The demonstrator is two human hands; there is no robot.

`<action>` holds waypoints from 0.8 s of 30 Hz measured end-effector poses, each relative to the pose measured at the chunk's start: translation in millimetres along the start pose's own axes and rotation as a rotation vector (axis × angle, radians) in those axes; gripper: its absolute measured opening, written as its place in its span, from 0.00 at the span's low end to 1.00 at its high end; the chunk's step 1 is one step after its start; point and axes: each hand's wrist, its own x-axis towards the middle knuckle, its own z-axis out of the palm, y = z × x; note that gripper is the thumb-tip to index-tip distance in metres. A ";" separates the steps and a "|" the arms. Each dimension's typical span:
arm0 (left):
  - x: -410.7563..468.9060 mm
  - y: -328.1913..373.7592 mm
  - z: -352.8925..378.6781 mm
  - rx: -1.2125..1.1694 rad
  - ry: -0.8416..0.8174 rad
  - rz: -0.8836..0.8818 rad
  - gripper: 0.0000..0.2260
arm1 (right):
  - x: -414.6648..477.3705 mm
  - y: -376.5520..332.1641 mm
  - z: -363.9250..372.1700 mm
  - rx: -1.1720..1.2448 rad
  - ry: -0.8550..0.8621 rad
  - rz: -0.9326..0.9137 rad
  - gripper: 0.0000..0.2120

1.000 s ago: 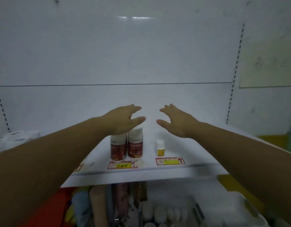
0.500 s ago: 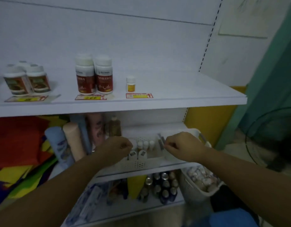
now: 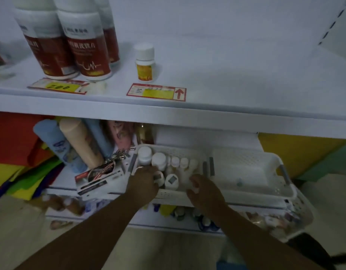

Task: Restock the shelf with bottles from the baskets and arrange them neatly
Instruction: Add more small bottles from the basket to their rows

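Left hand, dropped from the upper shelf a second ago, curls round a small white bottle in the basket at the front edge of the lower shelf; right hand reaches alongside, grip unclear. Next pickup looks underway.

Top edge crops the red-labelled bottles; blur hides whether left hand or right hand holds anything.

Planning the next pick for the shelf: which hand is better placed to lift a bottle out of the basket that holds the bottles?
Probably the left hand: its fingers seem to touch a bottle in the basket. The right hand sits by the near rim, blurred.
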 end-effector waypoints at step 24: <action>-48.4 11.8 -63.8 -1.018 0.119 -0.196 0.09 | 22.8 -57.9 -22.3 0.881 -0.053 -0.027 0.09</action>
